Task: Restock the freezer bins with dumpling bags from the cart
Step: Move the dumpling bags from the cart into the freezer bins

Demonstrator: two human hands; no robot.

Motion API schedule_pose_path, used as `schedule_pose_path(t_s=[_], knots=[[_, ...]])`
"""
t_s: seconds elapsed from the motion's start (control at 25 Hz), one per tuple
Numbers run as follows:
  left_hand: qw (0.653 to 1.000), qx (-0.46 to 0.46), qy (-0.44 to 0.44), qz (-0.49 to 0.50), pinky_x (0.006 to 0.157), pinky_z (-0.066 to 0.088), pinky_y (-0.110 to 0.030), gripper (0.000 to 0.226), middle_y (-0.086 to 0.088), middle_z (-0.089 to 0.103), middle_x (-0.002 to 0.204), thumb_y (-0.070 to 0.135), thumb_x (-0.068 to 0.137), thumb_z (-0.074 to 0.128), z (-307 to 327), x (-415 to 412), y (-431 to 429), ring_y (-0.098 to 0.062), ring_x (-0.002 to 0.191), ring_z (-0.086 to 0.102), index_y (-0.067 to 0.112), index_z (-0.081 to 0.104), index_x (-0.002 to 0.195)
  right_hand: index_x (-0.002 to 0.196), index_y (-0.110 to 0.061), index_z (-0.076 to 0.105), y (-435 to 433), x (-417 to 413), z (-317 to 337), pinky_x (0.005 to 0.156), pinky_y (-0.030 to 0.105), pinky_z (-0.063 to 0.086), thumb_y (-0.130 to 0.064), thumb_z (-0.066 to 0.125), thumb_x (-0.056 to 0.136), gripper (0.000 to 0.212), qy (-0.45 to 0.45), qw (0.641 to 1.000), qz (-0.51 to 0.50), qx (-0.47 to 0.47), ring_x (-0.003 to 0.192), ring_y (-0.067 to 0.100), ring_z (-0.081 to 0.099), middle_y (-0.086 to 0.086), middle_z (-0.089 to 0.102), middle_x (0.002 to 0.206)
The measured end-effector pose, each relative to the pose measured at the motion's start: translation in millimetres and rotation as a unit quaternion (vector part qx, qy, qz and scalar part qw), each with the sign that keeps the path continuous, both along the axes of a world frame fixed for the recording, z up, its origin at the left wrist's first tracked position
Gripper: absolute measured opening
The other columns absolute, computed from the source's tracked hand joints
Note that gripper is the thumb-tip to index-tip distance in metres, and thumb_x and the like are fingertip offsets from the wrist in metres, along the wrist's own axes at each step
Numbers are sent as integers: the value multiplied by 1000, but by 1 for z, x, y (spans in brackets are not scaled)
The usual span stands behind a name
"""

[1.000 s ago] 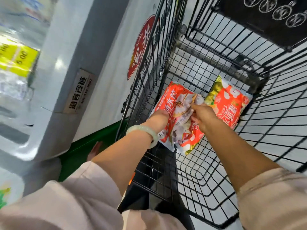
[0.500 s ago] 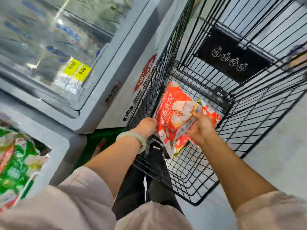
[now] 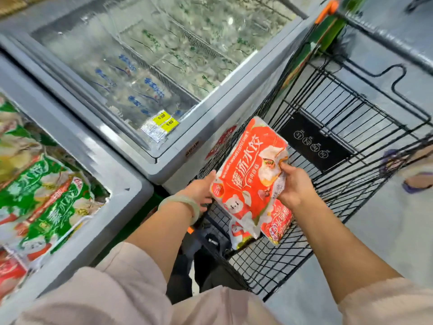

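Red dumpling bag (image 3: pixel 248 174) held over the cart (image 3: pixel 314 141)
Tilted, white characters facing up, gripped at both side edges; a 2nd red bag (image 3: pixel 278 221) shows under its lower right corner; left of the cart an open freezer bin (image 3: pixel 112 170) holds green and red bags (image 3: pixel 46 207); a glass-lidded bin (image 3: pixel 210 118) stands just beside the cart.

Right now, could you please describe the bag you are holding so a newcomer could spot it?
Find the black wire cart beside the glass-topped freezer. Over its near end, the left hand and right hand hold a red dumpling bag by its edges. It is the top one, with large white characters, unlike the second red bag peeking out beneath its lower right corner.
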State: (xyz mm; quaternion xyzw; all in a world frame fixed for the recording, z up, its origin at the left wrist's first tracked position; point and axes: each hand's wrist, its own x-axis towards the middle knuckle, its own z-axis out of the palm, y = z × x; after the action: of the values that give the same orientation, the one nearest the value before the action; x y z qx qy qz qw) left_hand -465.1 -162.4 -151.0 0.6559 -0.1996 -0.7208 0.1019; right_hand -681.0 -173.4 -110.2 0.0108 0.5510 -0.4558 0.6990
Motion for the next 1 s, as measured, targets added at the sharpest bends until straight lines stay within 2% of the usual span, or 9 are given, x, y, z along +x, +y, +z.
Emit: schedule_pose_path(t_s=[0.08,0.2,0.36,0.48,0.56,0.64,0.72,0.84,1.0], knots=[[996,-2,52,74,90,44,-39,57,-2,62,113,67,82,50,9,14,12,-22,110,55,18,59,109,115,-3,56,-3,20,16,84,53,51,-21,33,100,33,-13,1000,17,-11,86,34,70,20,72,97],[969,-35,124,212,78,53,-31,50,-5,69,95,59,78,63,24,41,31,-18,91,63,18,63,108,113,-2,57,-3,58,39,90,53,45,-25,35,99,34,-41,998,34,-20,101,36,61,23,65,108],[940,-112,157,282,72,50,-26,42,-1,74,88,55,79,64,42,92,58,-15,84,65,19,67,101,111,-6,60,7,115,62,90,52,45,-29,36,98,36,-49,993,92,-53,99,36,61,20,66,107],[928,-161,129,310,91,53,-35,49,-7,74,103,53,79,65,58,142,84,-22,97,69,14,70,108,118,-8,61,24,158,70,92,51,46,-26,42,91,37,-56,986,125,-100,106,37,60,19,66,113],[916,-182,125,334,87,54,-35,36,-7,76,88,46,85,62,74,183,114,-20,81,72,13,73,93,117,-11,63,42,189,77,98,51,43,-18,54,77,42,-64,978,154,-122,108,35,61,17,66,116],[901,-211,110,363,80,57,-33,29,-6,76,81,41,87,62,85,227,149,-18,73,72,14,72,87,101,-11,66,63,219,82,89,45,51,-11,60,62,39,-87,962,210,-148,91,29,69,13,72,99],[886,-247,79,385,81,55,-33,27,-6,76,87,38,85,65,97,267,185,-20,79,72,15,71,97,84,-11,63,80,246,86,63,34,57,-11,67,55,30,-93,946,266,-159,67,22,69,7,69,77],[864,-279,31,417,79,57,-35,26,-8,76,89,35,85,65,112,325,250,-24,84,72,15,70,101,91,-9,67,113,298,87,67,37,59,-34,77,56,44,-22,904,398,-151,74,27,70,10,66,89],[858,-278,-26,432,66,59,-35,42,-12,76,90,40,80,70,134,381,323,-26,80,74,14,66,113,98,-13,74,165,365,96,80,37,58,-62,53,77,57,79,779,603,-154,87,27,72,12,74,99]])
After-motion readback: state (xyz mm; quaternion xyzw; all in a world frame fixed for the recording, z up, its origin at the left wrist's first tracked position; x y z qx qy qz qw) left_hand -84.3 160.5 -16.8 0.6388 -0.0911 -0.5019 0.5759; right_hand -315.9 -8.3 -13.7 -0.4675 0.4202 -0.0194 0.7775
